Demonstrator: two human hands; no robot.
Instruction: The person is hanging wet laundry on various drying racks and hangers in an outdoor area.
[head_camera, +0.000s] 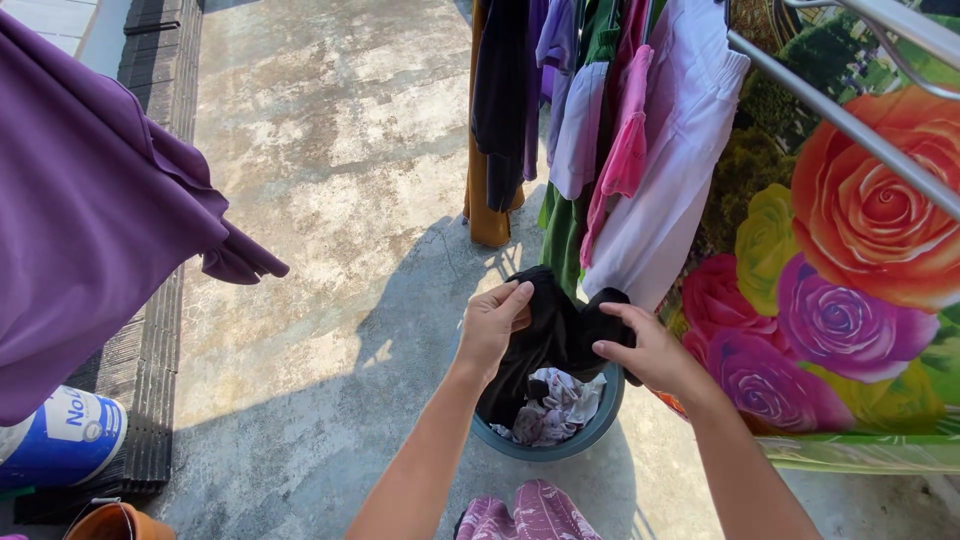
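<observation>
On a sunlit, stained concrete floor (330, 150), the left hand (492, 322) and right hand (648, 350) each pinch a black garment (555, 330), lifting it above a round teal basin (590, 430) of crumpled pale laundry (555, 405) directly beneath them. Beyond the hands hang clothes (600, 130); right of them a rose-printed sheet (850, 280) drapes a metal rack (850, 125); far left, purple cloth (90, 210).
</observation>
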